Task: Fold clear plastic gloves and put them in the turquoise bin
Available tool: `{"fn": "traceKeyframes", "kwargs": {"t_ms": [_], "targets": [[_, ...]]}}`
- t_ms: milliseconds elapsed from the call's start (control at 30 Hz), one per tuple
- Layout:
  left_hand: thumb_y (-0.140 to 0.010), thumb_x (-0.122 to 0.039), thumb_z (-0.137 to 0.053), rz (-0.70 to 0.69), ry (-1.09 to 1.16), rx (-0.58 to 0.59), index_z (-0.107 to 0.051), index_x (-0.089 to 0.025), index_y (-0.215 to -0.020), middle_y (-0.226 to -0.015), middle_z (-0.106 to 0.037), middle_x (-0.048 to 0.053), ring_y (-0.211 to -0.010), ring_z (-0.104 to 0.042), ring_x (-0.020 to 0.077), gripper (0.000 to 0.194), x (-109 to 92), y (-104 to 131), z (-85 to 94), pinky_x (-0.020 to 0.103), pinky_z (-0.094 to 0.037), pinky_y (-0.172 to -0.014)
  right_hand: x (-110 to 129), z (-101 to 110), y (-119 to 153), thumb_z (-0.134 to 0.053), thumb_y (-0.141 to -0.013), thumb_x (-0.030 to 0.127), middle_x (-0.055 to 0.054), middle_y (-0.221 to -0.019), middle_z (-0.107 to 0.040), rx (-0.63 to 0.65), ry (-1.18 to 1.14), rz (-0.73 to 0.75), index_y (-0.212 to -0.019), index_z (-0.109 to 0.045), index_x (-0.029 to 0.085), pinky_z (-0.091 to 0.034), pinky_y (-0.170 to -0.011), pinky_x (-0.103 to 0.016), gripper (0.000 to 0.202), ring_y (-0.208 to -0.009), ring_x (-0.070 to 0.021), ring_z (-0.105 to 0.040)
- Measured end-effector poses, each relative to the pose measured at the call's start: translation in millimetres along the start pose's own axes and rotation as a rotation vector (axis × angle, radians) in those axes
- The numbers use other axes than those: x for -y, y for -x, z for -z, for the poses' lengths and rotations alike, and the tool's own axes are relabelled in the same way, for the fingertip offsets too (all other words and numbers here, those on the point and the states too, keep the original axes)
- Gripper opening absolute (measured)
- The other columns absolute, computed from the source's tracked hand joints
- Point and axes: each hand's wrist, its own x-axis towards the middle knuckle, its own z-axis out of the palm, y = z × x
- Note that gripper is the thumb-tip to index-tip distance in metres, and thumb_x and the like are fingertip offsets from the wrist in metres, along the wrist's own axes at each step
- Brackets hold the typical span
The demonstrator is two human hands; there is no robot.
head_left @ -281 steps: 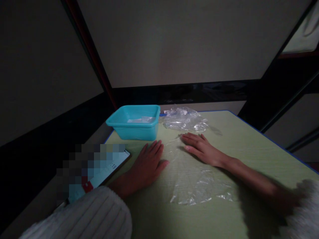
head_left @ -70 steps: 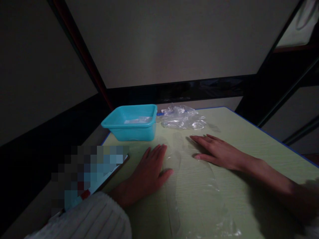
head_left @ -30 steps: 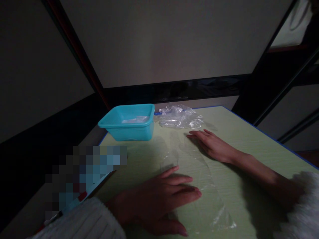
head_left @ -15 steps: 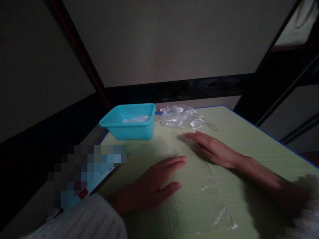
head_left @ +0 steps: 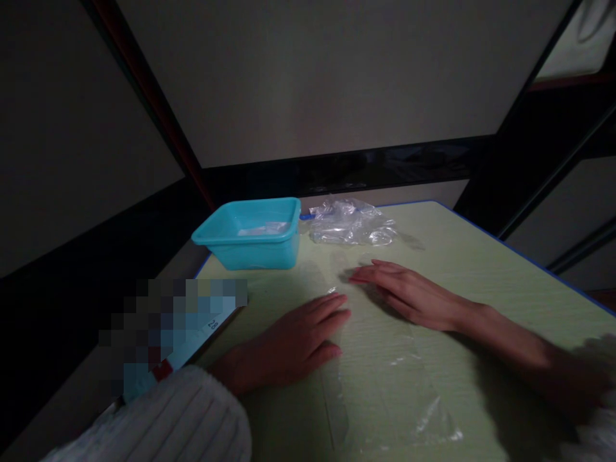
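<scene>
The thin, clear, flat plastic film lies near-centre on the pale green, blue-edged table; left hand and right hand, fingers loosely extended, grip nothing visible; firm contact is unclear; dragging fingertips might crease or skew such flimsy film.

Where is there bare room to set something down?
Widest: the table between the right hand and blue edge. Smaller: between the teal basin, phone and left hand. Crowded: the middle, with flat clear plastic, and far side, with crumpled plastic.
</scene>
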Motion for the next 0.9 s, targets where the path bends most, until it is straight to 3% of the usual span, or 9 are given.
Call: {"fn": "traceKeyframes", "kwargs": {"t_ms": [267,500,700,800,900], "targets": [[-0.090,-0.026,-0.045,-0.030,0.049,-0.043,-0.042,-0.013,-0.131,-0.144,-0.032,0.016,-0.134,-0.025,0.0247,0.043,2,-1,-2.9,0.042,-0.023,-0.109,6,1,-2,-0.036,-0.085,0.008,-0.011,-0.123,-0.056,0.040,-0.065,0.048,-0.119,-0.051,0.016,-0.036,-0.100,-0.046,0.038,-0.117,-0.0210,-0.048],[-0.090,-0.029,-0.046,-0.017,0.120,-0.103,-0.041,-0.016,-0.132,-0.144,-0.034,0.013,-0.134,-0.025,0.0242,0.044,7,1,-4.8,0.046,-0.014,-0.111,9,3,-3,-0.037,-0.082,0.006,-0.011,-0.115,-0.060,0.068,-0.108,0.029,-0.114,-0.055,0.015,-0.038,-0.099,-0.043,0.038,-0.113,-0.0205,-0.050],[-0.092,-0.032,-0.041,0.249,0.612,-0.460,-0.052,-0.016,-0.113,-0.116,-0.060,0.010,-0.109,-0.054,0.0220,0.028,16,-4,1.2,0.041,-0.038,-0.098,11,4,-2,-0.037,-0.078,0.003,-0.010,-0.117,-0.059,0.078,-0.135,0.016,-0.114,-0.053,0.016,-0.040,-0.097,-0.042,0.041,-0.114,-0.0193,-0.049],[-0.091,-0.042,-0.045,0.237,0.916,-0.430,-0.050,-0.016,-0.110,-0.103,-0.065,0.009,-0.097,-0.061,0.0213,0.033,18,-6,-0.4,0.039,-0.044,-0.089,13,6,-3,-0.037,-0.078,0.002,-0.009,-0.116,-0.059,0.085,-0.157,0.018,-0.116,-0.052,0.017,-0.039,-0.097,-0.041,0.043,-0.113,-0.0191,-0.050],[-0.089,-0.051,-0.045,0.215,1.022,-0.331,-0.045,-0.016,-0.116,-0.104,-0.065,0.011,-0.100,-0.060,0.0218,0.044,15,-6,-4.6,0.039,-0.043,-0.090,14,7,-4,-0.036,-0.078,0.002,-0.010,-0.116,-0.060,0.084,-0.166,0.009,-0.115,-0.052,0.017,-0.040,-0.096,-0.041,0.042,-0.112,-0.0198,-0.051]]}}
